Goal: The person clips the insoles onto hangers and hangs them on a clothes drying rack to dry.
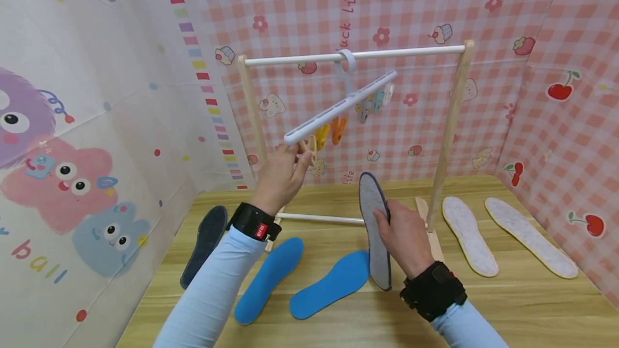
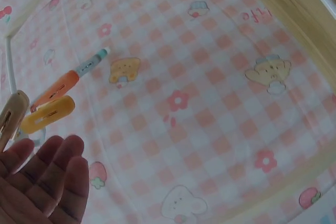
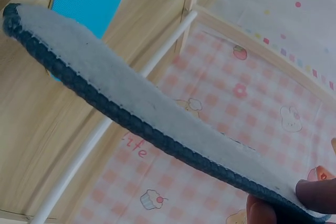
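In the head view, my left hand (image 1: 282, 176) is at the near end of a white hanger (image 1: 340, 109), its thumb and fingers pinching a beige clothes peg (image 1: 313, 149). The left wrist view shows the same beige peg (image 2: 13, 114) beside the fingertips, with the thumb out of frame. My right hand (image 1: 406, 232) grips a grey insole (image 1: 373, 224) with a dark edge, thumb on its grey face. The insole stands nearly upright above the table. In the right wrist view, the grey insole (image 3: 131, 93) runs across the picture, held near one end.
The hanger hangs from a rack's white bar (image 1: 406, 53); yellow (image 1: 322, 137), orange (image 1: 338, 130) and other pegs hang along it. On the wooden table (image 1: 338, 332) lie blue insoles (image 1: 271, 278), (image 1: 331, 286), a dark insole (image 1: 205, 246) at left, and pale insoles (image 1: 469, 235), (image 1: 529, 238) at right.
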Motion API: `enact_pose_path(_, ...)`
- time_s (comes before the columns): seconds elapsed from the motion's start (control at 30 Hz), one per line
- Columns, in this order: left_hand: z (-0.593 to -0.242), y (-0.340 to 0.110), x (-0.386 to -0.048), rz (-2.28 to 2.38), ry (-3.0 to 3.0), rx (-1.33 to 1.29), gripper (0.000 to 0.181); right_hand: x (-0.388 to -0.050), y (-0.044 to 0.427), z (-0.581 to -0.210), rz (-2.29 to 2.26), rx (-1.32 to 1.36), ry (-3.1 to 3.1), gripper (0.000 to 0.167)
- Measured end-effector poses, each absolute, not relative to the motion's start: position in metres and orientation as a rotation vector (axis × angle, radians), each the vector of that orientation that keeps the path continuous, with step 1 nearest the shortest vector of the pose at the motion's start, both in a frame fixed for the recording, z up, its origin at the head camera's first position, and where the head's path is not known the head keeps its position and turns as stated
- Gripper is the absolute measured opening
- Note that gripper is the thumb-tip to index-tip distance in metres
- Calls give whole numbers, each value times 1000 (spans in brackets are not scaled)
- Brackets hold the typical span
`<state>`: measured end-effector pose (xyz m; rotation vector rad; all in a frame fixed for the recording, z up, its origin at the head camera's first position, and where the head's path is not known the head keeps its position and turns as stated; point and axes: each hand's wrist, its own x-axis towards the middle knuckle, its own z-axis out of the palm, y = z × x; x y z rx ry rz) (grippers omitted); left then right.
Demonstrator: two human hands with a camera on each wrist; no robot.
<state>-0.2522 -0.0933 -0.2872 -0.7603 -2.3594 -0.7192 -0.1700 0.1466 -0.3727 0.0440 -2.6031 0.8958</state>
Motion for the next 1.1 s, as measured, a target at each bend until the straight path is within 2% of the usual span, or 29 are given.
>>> enact_pose_path(0.2, -285, -91, -253, -783, -2331, -884, 27, -167, 140, -371, 881, 94, -2587, 24)
enact_pose_path(0.57, -280, -86, -260, -1215, -2360, -1035, 32, -162, 128, -367, 873, 217, -2504, 18)
enact_pose_path(0.83, -279, -84, -260, -1597, -2383, -1020, 50, -160, 123, -364, 872, 242, -2506, 20)
enact_pose_path(1.1, -277, -80, -260, -1750, -2322, -1046, 52, -157, 120, -362, 856, 274, -2489, 17)
